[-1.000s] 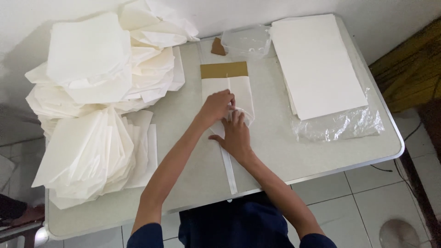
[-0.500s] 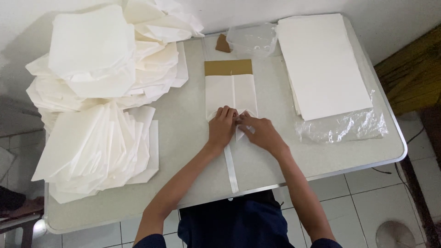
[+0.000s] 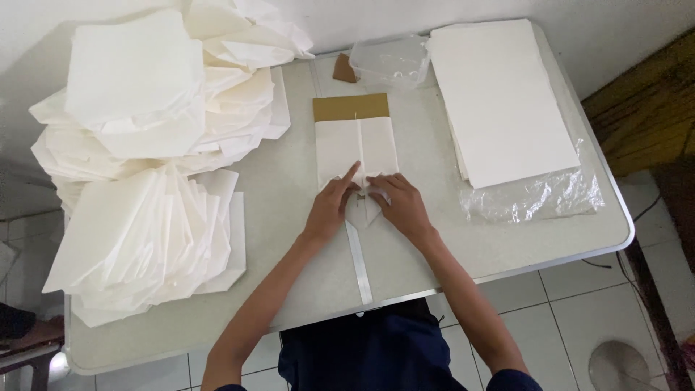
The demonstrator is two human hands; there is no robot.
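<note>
Table (image 3: 434, 246): white folding top, w/ a pale strip (image 3: 360, 264) running down its middle seam toward the person.
Done piles: big heap of folded white paper pieces (image 3: 145, 108) at far left, plus a fanned batch (image 3: 145, 246) nearer the front-left edge. Judging by bulk, a lot of the work is already thru.
Blank stack (image 3: 507, 101): thick pile of flat white sheets at right, lying on crinkled clear plastic wrap (image 3: 536, 199). Still tall, so plenty looks left to fold.
Sheet in work (image 3: 358, 152): centre of table, just past both hands; both long sides folded in to meet at a middle seam, near end being turned into a point. Judged mid-fold, not finished.
Brown card (image 3: 350, 107): flat under the far end of that sheet, only its top band showing; seems to serve as a template, can't confirm.
Clear plastic tub (image 3: 391, 61): far edge, betw. heap and blank stack; contents can't tell.
Small brown scrap (image 3: 343, 69): just left of the tub.
Left hand (image 3: 329, 206): on the near-left corner of the sheet, index finger stretched fwd along the seam, other fingers curled and pressing down.
Right hand (image 3: 402, 203): palm down on the near-right corner, fingers close together, flattening the fold; tips almost meet the left hand's.
</note>
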